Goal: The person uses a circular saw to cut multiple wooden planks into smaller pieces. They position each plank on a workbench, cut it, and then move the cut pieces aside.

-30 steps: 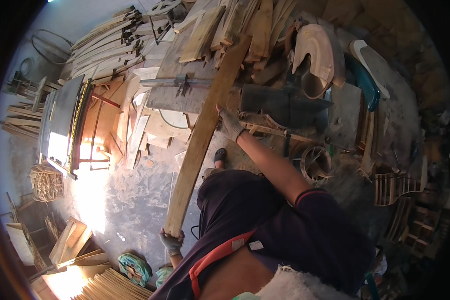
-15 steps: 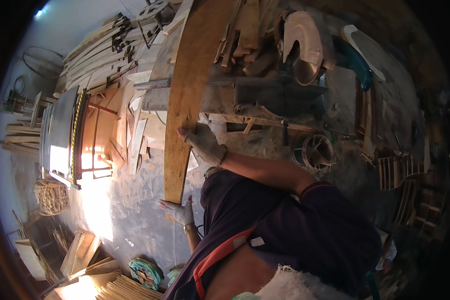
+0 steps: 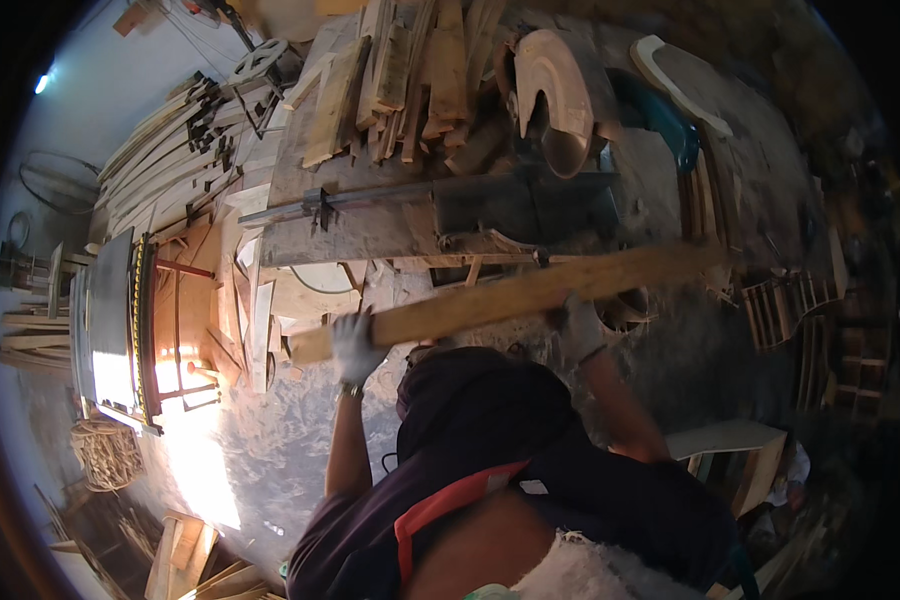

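A long wooden plank lies across in front of my body, its right end slightly farther away. My left hand, in a pale glove, is closed around the plank near its left end. Farther right, my gloved right hand grips the plank's near edge; its fingers are partly hidden and a little blurred. The plank is held above the floor, on the near side of a workbench with a long metal fence.
Several loose boards are piled at the bench's far side, beside a saw with a pale curved guard. A metal-topped table with red legs stands at left. A round tub sits behind the plank. Stacked strips line the far left.
The plank has swung from pointing away from me to lying crosswise, its far end now at the right. Both hands moved with it; my right hand went rightward, my left hand farther forward.
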The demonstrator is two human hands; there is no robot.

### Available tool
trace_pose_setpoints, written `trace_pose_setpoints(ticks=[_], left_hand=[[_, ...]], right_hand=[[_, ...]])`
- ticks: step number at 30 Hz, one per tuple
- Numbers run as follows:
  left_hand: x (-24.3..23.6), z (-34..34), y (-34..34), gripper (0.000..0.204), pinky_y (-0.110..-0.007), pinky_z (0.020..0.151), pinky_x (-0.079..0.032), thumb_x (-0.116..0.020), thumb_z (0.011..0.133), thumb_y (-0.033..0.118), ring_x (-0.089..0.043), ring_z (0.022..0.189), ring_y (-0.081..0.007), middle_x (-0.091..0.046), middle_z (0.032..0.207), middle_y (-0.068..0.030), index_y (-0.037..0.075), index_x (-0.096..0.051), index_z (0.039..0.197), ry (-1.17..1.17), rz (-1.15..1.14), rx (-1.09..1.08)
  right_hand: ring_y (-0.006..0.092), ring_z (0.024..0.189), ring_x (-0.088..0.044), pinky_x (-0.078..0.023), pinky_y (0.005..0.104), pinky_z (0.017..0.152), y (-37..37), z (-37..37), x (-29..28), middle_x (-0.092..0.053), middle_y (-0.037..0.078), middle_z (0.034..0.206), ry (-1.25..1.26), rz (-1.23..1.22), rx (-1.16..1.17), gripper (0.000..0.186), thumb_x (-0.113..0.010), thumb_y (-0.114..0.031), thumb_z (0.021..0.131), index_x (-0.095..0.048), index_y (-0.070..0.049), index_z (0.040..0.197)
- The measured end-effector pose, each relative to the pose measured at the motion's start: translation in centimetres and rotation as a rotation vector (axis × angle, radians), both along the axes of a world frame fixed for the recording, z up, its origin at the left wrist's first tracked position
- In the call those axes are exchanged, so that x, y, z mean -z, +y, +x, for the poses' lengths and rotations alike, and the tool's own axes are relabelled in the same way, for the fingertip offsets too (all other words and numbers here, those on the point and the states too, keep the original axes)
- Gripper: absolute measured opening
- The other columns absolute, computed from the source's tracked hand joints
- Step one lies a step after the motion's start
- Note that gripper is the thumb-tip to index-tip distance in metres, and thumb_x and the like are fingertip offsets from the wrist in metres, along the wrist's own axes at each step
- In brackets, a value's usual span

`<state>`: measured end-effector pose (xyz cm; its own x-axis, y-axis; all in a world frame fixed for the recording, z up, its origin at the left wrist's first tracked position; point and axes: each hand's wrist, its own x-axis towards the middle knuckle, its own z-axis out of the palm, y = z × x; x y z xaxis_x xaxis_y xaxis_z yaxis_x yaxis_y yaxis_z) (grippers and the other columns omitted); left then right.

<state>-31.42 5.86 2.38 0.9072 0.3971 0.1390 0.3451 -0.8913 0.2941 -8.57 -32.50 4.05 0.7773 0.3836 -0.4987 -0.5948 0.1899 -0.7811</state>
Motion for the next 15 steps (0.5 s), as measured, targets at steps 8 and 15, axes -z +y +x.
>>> trace_pose_setpoints(ticks=[8,15], left_hand=[[-0.2,21.0,-2.4,0.093,-0.058,0.105,-0.039,-0.084,0.071,0.056,-0.054,0.124,-0.0389,-0.06,0.128,-0.0173,0.017,-0.05,0.149,0.008,0.161,0.057],[3.7,23.7,-0.8,0.114,-0.066,0.118,-0.024,-0.08,0.07,0.068,-0.047,0.131,-0.0416,-0.051,0.137,-0.0191,0.013,-0.034,0.159,-0.076,0.021,0.194]], right_hand=[[0.0286,0.113,-0.06,-0.056,0.041,0.087,-5.6,6.8,0.8,-0.06,0.01,0.13,-0.039,0.333,0.268,0.036,-0.056,-0.037,0.108,-0.056,-0.009,0.131],[0.0308,0.125,-0.057,-0.048,0.0448,0.106,-13.0,-2.1,1.6,-0.056,0.012,0.14,0.101,0.204,0.439,0.037,-0.052,-0.033,0.107,-0.056,-0.009,0.136]])
